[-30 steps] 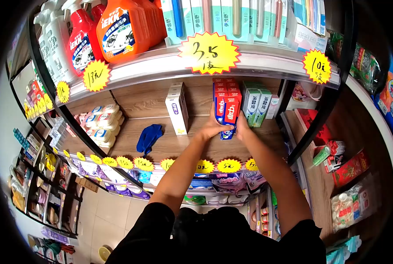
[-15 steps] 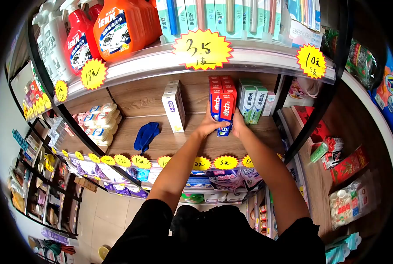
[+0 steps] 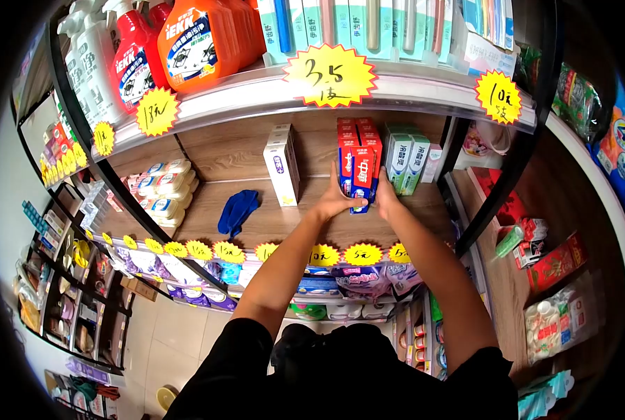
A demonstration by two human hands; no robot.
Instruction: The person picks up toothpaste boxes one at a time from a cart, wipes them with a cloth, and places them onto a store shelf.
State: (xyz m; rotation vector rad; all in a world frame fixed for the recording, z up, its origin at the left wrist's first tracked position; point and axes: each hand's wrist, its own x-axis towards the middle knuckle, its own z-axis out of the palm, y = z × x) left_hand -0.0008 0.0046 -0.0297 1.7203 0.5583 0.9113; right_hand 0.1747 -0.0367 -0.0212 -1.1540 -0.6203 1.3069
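On the wooden shelf (image 3: 246, 171), red and blue toothpaste boxes (image 3: 363, 168) stand in a block. My left hand (image 3: 338, 199) presses their left side, thumb across the front near the bottom. Against the right side of the same boxes is my right hand (image 3: 387, 197), its fingers partly hidden. Green and white boxes (image 3: 405, 162) stand just right of them. A white box (image 3: 282, 166) stands upright to the left, and a crumpled dark blue cloth (image 3: 239, 212) lies farther left.
The upper shelf edge (image 3: 242, 98) with yellow price tags runs above my hands, carrying orange bottles (image 3: 200, 45) and toothbrush packs (image 3: 358, 28). Black posts (image 3: 498, 178) flank the shelf. White-capped packs (image 3: 164, 192) sit at the left; more goods lie on the right shelf.
A front red box now sits lower and forward of the red boxes behind it, still between my hands. The view has shifted slightly.
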